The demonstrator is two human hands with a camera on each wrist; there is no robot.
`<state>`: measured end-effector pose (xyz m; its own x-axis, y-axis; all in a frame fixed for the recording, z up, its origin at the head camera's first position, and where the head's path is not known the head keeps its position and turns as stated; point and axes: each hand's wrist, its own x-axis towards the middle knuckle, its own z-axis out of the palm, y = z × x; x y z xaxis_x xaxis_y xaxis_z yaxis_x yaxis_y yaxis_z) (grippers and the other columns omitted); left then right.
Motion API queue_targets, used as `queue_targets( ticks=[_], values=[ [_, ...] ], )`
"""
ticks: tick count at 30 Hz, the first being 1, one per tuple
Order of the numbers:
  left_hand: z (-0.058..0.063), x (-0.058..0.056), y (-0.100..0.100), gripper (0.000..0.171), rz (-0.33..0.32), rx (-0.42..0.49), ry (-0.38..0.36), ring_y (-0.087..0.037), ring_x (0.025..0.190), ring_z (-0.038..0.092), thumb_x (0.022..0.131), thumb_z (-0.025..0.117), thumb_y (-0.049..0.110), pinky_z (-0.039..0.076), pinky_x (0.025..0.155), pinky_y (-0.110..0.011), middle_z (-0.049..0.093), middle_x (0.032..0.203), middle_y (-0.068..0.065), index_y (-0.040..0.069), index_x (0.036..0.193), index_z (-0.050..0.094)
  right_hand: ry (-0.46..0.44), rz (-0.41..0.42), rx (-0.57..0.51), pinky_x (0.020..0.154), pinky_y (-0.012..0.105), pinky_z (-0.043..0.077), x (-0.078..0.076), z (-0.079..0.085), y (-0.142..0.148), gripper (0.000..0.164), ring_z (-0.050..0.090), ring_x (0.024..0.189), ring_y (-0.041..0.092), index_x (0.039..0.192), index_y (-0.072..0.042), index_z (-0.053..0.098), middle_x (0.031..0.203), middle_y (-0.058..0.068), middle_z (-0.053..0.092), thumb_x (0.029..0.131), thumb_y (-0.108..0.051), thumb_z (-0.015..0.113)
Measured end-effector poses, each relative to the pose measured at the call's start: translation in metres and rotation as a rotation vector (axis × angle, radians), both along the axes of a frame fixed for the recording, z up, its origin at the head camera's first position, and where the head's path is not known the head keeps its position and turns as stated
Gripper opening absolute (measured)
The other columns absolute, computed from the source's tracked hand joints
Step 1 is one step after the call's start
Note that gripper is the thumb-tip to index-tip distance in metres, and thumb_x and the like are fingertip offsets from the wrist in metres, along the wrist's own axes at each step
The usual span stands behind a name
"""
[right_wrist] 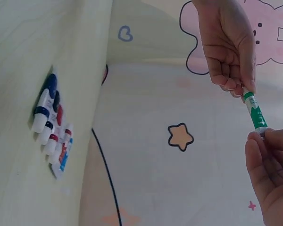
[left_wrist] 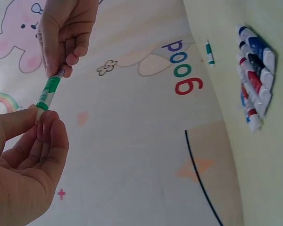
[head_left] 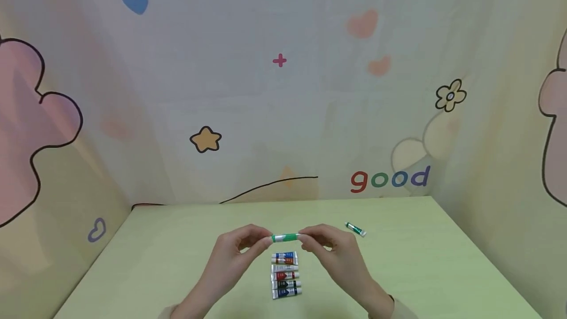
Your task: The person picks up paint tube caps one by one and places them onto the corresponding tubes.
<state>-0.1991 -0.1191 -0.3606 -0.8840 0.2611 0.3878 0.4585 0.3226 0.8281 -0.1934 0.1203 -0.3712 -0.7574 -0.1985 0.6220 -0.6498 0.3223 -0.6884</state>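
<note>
A small green-and-silver paint tube (head_left: pixel 285 238) is held level above the table between both hands. My left hand (head_left: pixel 239 252) pinches its white-capped end, seen closely in the left wrist view, where the left fingers (left_wrist: pixel 52 136) partly cover the cap. At the other end, my right hand (head_left: pixel 334 250) pinches the flat silver tail with thumb and fingertips; the right wrist view shows this grip beside the tube's green label (right_wrist: pixel 256 113). Below the hands lies a column of several paint tubes (head_left: pixel 285 275) in blue, orange-red, white, red and dark colours.
Another green paint tube (head_left: pixel 356 229) lies apart on the pale table (head_left: pixel 177 230), to the right and farther back. Printed cloth walls (head_left: pixel 248 97) with hearts, stars and the word "good" (head_left: pixel 390 179) enclose the table's back and sides.
</note>
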Motion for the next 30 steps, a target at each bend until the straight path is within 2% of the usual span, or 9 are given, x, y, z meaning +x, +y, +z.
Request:
queue_targets(
  ticks=[4, 9, 13, 16, 20, 25, 30],
  values=[
    [-0.017, -0.018, -0.003, 0.018, -0.04, -0.047, -0.052, -0.012, 0.083, 0.069, 0.096, 0.071, 0.032, 0.054, 0.079, -0.027, 0.073, 0.091, 0.006, 0.016, 0.103, 0.075, -0.188, -0.057, 0.004, 0.074, 0.026, 0.057, -0.013, -0.011, -0.004, 0.011, 0.07, 0.076, 0.011, 0.101, -0.013, 0.077, 0.088, -0.006, 0.074, 0.094, -0.021, 0.072],
    [-0.034, -0.043, -0.006, 0.02, -0.106, -0.117, -0.069, -0.014, 0.086, 0.069, 0.099, 0.067, 0.027, 0.055, 0.077, -0.029, 0.073, 0.097, -0.001, 0.01, 0.106, 0.074, -0.247, -0.11, 0.046, 0.07, 0.023, 0.056, -0.026, -0.023, -0.006, 0.01, 0.071, 0.074, 0.015, 0.1, -0.011, 0.077, 0.086, -0.005, 0.074, 0.094, -0.019, 0.073],
    [-0.042, -0.055, -0.007, 0.021, -0.12, -0.111, -0.153, -0.022, 0.089, 0.07, 0.099, 0.067, 0.025, 0.057, 0.08, -0.037, 0.073, 0.099, -0.003, 0.007, 0.107, 0.073, -0.298, -0.111, 0.077, 0.068, 0.024, 0.057, -0.037, -0.032, -0.007, 0.015, 0.07, 0.073, 0.017, 0.099, -0.007, 0.077, 0.084, -0.002, 0.074, 0.095, -0.02, 0.072],
    [-0.044, -0.064, -0.005, 0.021, -0.1, -0.044, -0.224, -0.027, 0.091, 0.071, 0.098, 0.068, 0.021, 0.058, 0.082, -0.039, 0.073, 0.098, -0.006, 0.003, 0.107, 0.073, -0.36, -0.099, 0.068, 0.069, 0.027, 0.058, -0.051, -0.034, -0.008, 0.016, 0.07, 0.073, 0.018, 0.099, -0.004, 0.077, 0.083, 0.001, 0.073, 0.095, -0.019, 0.072],
    [-0.049, -0.078, 0.0, 0.018, -0.037, 0.036, -0.268, -0.026, 0.089, 0.07, 0.097, 0.068, 0.013, 0.059, 0.081, -0.037, 0.073, 0.097, -0.012, -0.003, 0.106, 0.073, -0.454, -0.084, 0.028, 0.07, 0.03, 0.059, -0.071, -0.037, -0.011, 0.015, 0.071, 0.074, 0.023, 0.099, -0.001, 0.076, 0.083, 0.008, 0.073, 0.095, -0.014, 0.071],
    [-0.061, -0.092, 0.004, 0.017, 0.032, 0.04, -0.3, -0.021, 0.086, 0.069, 0.097, 0.068, 0.01, 0.059, 0.081, -0.036, 0.072, 0.096, -0.012, -0.005, 0.104, 0.073, -0.551, -0.102, 0.004, 0.069, 0.031, 0.06, -0.091, -0.05, -0.013, 0.016, 0.072, 0.074, 0.025, 0.099, 0.003, 0.075, 0.087, 0.017, 0.073, 0.095, -0.012, 0.071],
    [-0.073, -0.101, 0.006, 0.016, 0.064, 0.019, -0.337, -0.02, 0.081, 0.067, 0.096, 0.069, 0.01, 0.059, 0.078, -0.036, 0.072, 0.093, -0.013, -0.004, 0.101, 0.073, -0.587, -0.113, -0.05, 0.068, 0.033, 0.06, -0.101, -0.062, -0.014, 0.014, 0.072, 0.074, 0.028, 0.099, 0.005, 0.074, 0.084, 0.015, 0.073, 0.094, -0.008, 0.071]
  ],
)
